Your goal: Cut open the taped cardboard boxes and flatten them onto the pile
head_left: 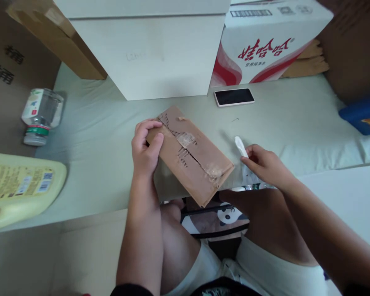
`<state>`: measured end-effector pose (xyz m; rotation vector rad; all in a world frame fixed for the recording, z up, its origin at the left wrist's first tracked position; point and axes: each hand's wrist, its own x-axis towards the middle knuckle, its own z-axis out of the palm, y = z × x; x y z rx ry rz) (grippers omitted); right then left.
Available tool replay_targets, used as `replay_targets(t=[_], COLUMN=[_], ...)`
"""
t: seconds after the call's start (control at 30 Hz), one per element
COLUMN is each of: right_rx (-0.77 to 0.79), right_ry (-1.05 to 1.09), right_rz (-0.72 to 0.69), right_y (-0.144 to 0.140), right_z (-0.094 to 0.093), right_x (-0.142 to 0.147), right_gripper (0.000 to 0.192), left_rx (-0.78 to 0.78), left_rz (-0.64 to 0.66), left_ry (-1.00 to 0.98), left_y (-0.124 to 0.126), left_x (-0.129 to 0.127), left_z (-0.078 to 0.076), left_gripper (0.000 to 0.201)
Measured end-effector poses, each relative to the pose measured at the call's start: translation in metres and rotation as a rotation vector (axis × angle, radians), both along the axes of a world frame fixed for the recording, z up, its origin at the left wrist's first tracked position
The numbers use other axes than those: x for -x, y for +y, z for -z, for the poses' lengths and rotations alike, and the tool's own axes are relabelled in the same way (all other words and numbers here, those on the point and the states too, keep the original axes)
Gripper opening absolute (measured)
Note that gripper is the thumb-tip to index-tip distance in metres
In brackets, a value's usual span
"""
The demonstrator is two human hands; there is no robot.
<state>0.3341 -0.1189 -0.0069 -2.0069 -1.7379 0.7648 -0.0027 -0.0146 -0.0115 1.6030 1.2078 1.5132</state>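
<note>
My left hand (147, 142) grips the left end of a small brown cardboard box (200, 148), thumb on top and fingers round the far edge. The box is held tilted at the front edge of the cloth-covered surface. A ragged split runs along the middle seam of its upper face, with wrinkled clear tape stuck beside it. To the right of the box, my right hand (263, 164) is closed on a small slim white object (240, 145), which points up and away. Its exact kind is not clear. It does not touch the box.
A phone (234, 97) lies beyond the box, before a white carton (169, 57) and a red-and-white carton (265, 45). At left are a clear plastic bottle (41, 115) and a pale yellow jug (24, 189). A blue item (364, 117) sits at right. My legs are below the edge.
</note>
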Motion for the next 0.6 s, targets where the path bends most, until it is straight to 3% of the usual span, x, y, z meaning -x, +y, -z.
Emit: replay_targets(t=[0.1, 0.23, 0.37, 0.6], right_rx=[-0.214, -0.484, -0.620, -0.510], right_ry=[0.542, 0.835, 0.821, 0.699], right_rz=[0.087, 0.173, 0.045, -0.164], right_y=[-0.017, -0.031, -0.035, -0.038], right_z=[-0.026, -0.060, -0.069, -0.058], right_x=[0.005, 0.036, 0.072, 0.078], right_gripper=[0.034, 0.019, 0.015, 0.015], left_rx=[0.011, -0.003, -0.010, 0.014], left_rz=[0.009, 0.009, 0.012, 0.021], left_ry=[-0.011, -0.009, -0.008, -0.021], left_y=[-0.001, -0.001, -0.002, -0.004], left_x=[-0.001, -0.002, -0.003, -0.003], left_z=[-0.002, -0.002, -0.002, -0.004], left_gripper=[0.020, 0.019, 0.016, 0.017])
